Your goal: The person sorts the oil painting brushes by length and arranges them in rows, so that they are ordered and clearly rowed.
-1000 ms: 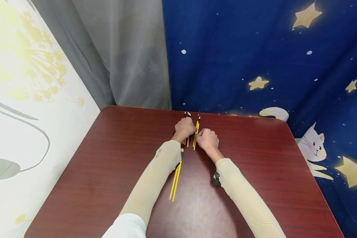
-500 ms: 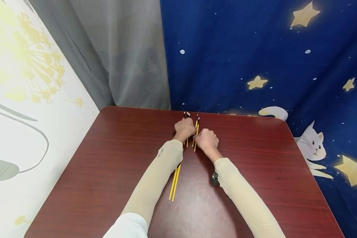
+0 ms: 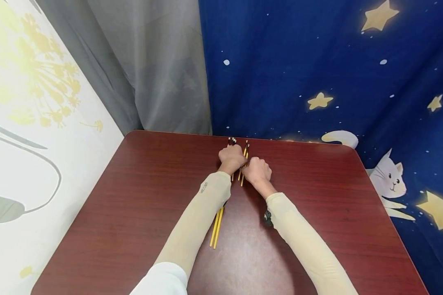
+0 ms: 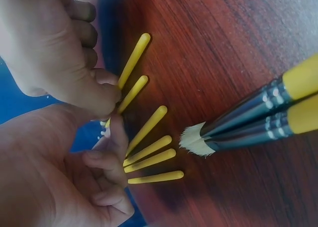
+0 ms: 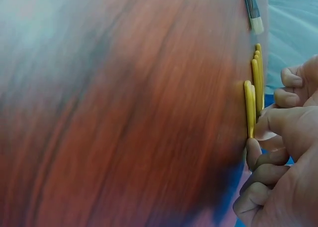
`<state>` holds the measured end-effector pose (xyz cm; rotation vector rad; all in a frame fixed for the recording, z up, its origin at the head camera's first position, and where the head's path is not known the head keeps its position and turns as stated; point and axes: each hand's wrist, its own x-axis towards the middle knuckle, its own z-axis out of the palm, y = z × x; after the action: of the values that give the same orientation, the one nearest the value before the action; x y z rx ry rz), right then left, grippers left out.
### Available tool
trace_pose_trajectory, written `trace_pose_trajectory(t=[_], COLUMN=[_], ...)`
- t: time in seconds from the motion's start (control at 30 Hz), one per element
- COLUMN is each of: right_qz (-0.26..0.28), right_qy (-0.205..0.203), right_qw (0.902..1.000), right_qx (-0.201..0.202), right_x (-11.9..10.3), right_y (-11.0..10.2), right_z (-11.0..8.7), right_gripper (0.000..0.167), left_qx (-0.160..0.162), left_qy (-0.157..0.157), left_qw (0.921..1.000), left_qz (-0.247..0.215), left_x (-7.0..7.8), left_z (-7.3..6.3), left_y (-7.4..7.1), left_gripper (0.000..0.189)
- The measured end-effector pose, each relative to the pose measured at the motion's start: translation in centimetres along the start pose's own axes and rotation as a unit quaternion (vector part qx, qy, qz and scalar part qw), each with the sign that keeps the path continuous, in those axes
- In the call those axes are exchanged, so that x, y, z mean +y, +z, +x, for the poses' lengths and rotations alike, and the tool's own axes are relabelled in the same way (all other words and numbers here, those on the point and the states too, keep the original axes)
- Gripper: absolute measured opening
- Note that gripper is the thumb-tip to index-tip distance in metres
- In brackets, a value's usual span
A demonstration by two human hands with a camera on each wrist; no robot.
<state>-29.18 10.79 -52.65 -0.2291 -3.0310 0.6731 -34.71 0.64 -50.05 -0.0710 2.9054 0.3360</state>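
Slim paintbrushes with yellow handles, black ferrules and pale bristles lie at the table's far side. My left hand [image 3: 231,155] covers the middle of one group of paintbrushes [image 3: 232,141]; its thumb and index finger reach to the right-hand pair and seem to pinch there. At that right-hand pair of paintbrushes [image 3: 242,179], my right hand [image 3: 257,169] pinches a handle between thumb and finger. The two hands meet, overlapping in the left wrist view, so the exact contact is partly hidden. Several handle ends [image 4: 149,150] fan out beside my left hand [image 4: 64,172].
Two more paintbrushes [image 3: 216,231] lie nearer on the dark red table [image 3: 151,196], partly under my left forearm; their bristles [image 4: 196,139] show in the left wrist view. Grey and blue star-patterned curtains [image 3: 280,73] hang behind the far edge, and a white wall stands left.
My left hand has shifted slightly right, closer to my right hand, and its forearm hides more of the nearer pair. The right-hand paintbrushes have moved a little; my right hand stays nearly in place.
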Motion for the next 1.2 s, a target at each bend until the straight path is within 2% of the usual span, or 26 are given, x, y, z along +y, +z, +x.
trace_pose_trajectory(t=[0.27, 0.43, 0.57, 0.73, 0.93, 1.2], right_qz=[0.026, 0.015, 0.003, -0.012, -0.023, -0.007], right_qy=[0.014, 0.01, 0.018, 0.013, 0.017, 0.009], right_qw=[0.9995, 0.9998, 0.9998, 0.9998, 0.9991, 0.9999], right_qx=[-0.014, -0.006, -0.007, -0.011, -0.031, -0.012], right_x=[-0.6, -1.0, -1.1, -1.2, -1.1, -1.0], right_y=[-0.1, 0.0, -0.2, -0.4, -0.1, 0.2], right_z=[0.1, 0.2, 0.3, 0.5, 0.5, -0.1], right_gripper=[0.034, 0.035, 0.036, 0.038, 0.036, 0.035], left_qx=[-0.008, 0.001, -0.002, -0.012, -0.015, -0.009], left_qy=[-0.005, -0.004, -0.001, -0.011, -0.009, -0.029], left_qw=[0.9999, 0.9999, 0.9997, 0.9993, 0.9989, 0.9983], left_qz=[0.004, -0.016, -0.026, -0.033, -0.043, -0.049], left_x=[-0.5, -1.0, -1.3, -1.6, -1.8, -2.3], left_z=[0.4, 0.0, 0.3, 0.3, -0.1, -0.5], left_y=[-0.2, -1.3, -1.6, -1.7, -1.6, -1.3], left_gripper=[0.03, 0.033, 0.034, 0.032, 0.033, 0.031])
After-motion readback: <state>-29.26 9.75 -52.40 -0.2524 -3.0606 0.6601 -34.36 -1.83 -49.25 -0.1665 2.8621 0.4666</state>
